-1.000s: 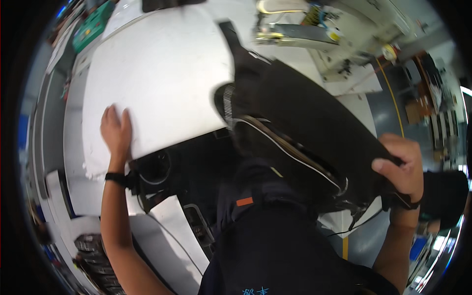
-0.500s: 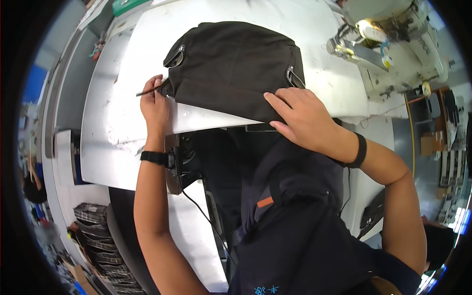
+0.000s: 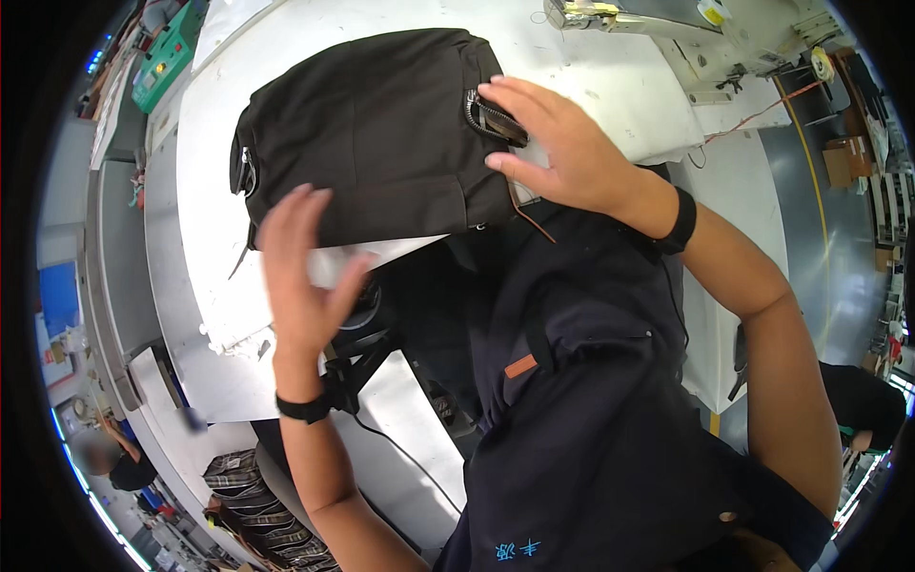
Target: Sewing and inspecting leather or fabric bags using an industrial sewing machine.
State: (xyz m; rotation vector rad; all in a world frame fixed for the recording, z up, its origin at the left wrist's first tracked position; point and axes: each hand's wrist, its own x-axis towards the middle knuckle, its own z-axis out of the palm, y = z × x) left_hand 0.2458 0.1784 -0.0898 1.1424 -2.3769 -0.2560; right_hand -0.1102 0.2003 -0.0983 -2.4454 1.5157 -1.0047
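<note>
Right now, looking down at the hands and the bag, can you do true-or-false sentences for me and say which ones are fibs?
1. The black zippered bag lies on the white tabletop. True.
2. Both wrists are bare. False: there is a black left wristband and a black right wristband.
3. The right hand is at the bag's right end, beside an open zipper. True.
4. Both hands are clenched into fists. False: the right hand is open, and so is the blurry left hand.
5. A green box-shaped device is at the picture's upper left. True.
</note>
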